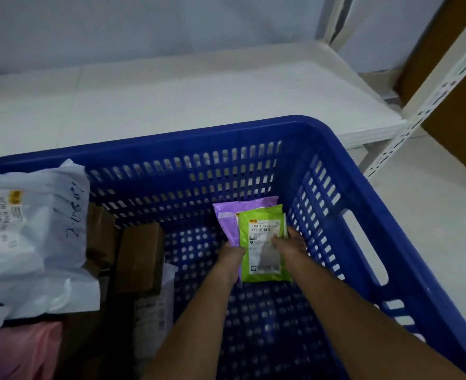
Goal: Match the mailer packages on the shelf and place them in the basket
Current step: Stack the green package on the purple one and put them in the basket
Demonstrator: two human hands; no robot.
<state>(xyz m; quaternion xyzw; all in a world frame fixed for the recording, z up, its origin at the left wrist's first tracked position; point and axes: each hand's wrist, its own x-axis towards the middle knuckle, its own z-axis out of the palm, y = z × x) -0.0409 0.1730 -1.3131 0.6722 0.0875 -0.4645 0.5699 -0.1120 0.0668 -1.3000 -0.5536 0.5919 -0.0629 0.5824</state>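
Note:
Both my hands reach deep into the blue slotted basket. A green mailer with a white shipping label lies on top of a purple mailer, near the basket's far right corner. My left hand grips the stack's left edge, fingers tucked under the packages. My right hand grips the right edge, thumb on the green mailer's label. The white shelf board behind the basket has no packages in view.
Large white mailers with labels and handwriting fill the basket's left side. Beside them are brown cardboard boxes and a pink package. A white perforated shelf post stands at the right, over a pale tiled floor.

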